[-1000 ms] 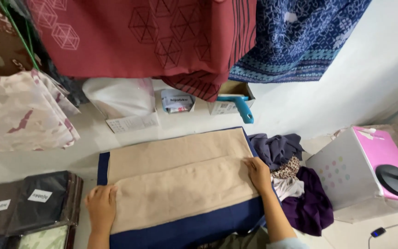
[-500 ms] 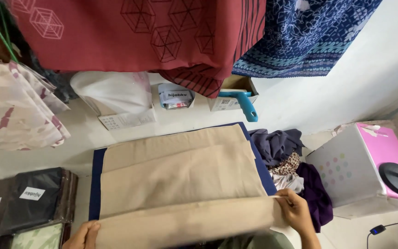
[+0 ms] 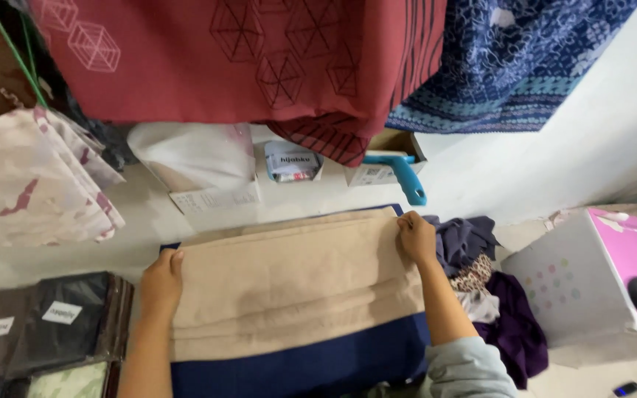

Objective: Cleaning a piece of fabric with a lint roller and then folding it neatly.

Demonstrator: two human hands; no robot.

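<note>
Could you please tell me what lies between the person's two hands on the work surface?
In the head view, the folded beige cloth spans the stretch between left hand and right hand.

Plain beige cloth [image 3: 296, 284] on a navy board [image 3: 304, 365]; red hanging fabric [image 3: 259, 59] with line-drawn cubes; blue floral-patterned cloth [image 3: 510, 59].

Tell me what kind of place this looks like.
Probably a small clothing or fabric seller's workroom: patterned cloths hang overhead, bagged folded garments are stacked at left, and both hands flatten a beige cloth on a dark blue board.
</note>
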